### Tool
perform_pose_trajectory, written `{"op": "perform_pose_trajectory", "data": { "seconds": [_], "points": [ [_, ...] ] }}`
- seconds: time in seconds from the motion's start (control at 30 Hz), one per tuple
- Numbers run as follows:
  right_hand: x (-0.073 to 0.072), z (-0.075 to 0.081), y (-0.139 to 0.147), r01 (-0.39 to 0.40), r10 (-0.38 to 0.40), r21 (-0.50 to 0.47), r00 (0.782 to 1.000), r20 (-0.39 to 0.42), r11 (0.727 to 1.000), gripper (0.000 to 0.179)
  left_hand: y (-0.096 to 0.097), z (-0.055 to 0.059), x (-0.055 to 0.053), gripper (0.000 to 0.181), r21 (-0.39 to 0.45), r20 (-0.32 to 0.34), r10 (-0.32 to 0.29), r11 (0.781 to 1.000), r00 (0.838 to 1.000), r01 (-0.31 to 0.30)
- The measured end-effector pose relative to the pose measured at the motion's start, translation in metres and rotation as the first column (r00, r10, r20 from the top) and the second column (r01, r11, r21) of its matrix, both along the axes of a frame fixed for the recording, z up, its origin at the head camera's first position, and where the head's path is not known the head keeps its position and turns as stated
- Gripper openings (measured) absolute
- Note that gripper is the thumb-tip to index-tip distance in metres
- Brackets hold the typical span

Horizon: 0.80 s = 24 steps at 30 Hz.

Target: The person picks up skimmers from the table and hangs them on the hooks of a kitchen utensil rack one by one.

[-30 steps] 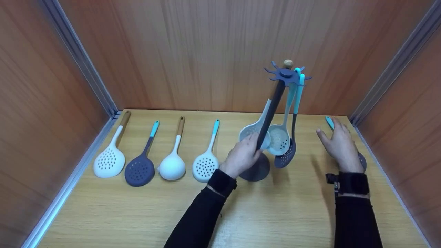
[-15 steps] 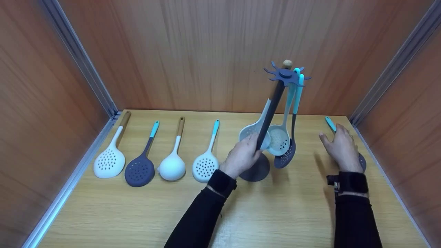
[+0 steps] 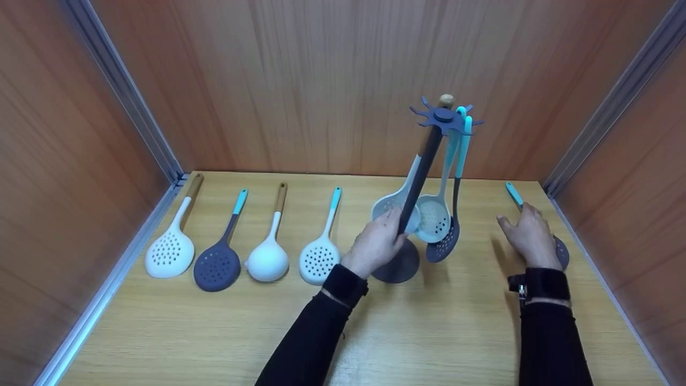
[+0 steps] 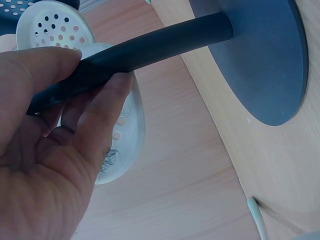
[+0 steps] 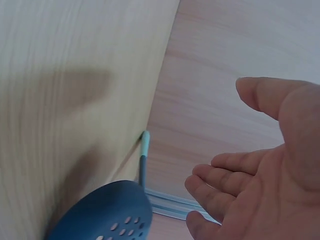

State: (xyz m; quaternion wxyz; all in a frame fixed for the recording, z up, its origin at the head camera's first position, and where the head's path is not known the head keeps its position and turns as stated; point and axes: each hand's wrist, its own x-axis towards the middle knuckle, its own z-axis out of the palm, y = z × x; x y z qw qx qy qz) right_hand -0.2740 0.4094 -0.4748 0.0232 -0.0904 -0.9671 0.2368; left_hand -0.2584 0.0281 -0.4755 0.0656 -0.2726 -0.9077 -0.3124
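Observation:
My left hand grips the dark pole of a utensil stand, thumb and fingers wrapped round it in the left wrist view. The stand's round base is on the table. From its hooked top hang a pale slotted turner, a light perforated ladle with a turquoise handle, and a dark slotted spoon. My right hand hovers over a dark perforated skimmer with a turquoise-tipped handle lying at the right. Its fingers are spread and slightly bent, apart from the skimmer in the right wrist view.
In a row at left lie a white skimmer, a dark skimmer, a white ladle and a white turquoise-handled skimmer. Wooden panels enclose the table at the back and both sides.
My right hand has drawn slightly back toward me over the skimmer, showing more of its handle. My left hand keeps its grip on the stand's pole, which has barely moved.

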Motion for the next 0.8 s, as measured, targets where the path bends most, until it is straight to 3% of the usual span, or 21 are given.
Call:
{"op": "perform_pose_trajectory", "data": {
  "seconds": [0.1, 0.33, 0.8],
  "points": [
    [-0.001, -0.005, 0.002, 0.006, -0.006, 0.007, 1.000, 0.013, 1.000, 0.092, 0.000, 0.000, 0.000, 0.051, 0.002, -0.001, 0.001, 1.000, 1.000, -0.001],
    [-0.001, -0.013, 0.007, 0.018, -0.020, 0.025, 0.998, 0.054, 1.000, 0.096, 0.000, -0.001, 0.001, 0.029, 0.010, -0.042, -0.002, 1.000, 0.999, 0.003],
    [-0.002, -0.017, 0.011, 0.043, -0.046, 0.033, 0.993, 0.108, 0.999, 0.094, 0.000, 0.000, 0.000, 0.030, 0.012, 0.008, 0.003, 1.000, 1.000, -0.003]
  ]
}}
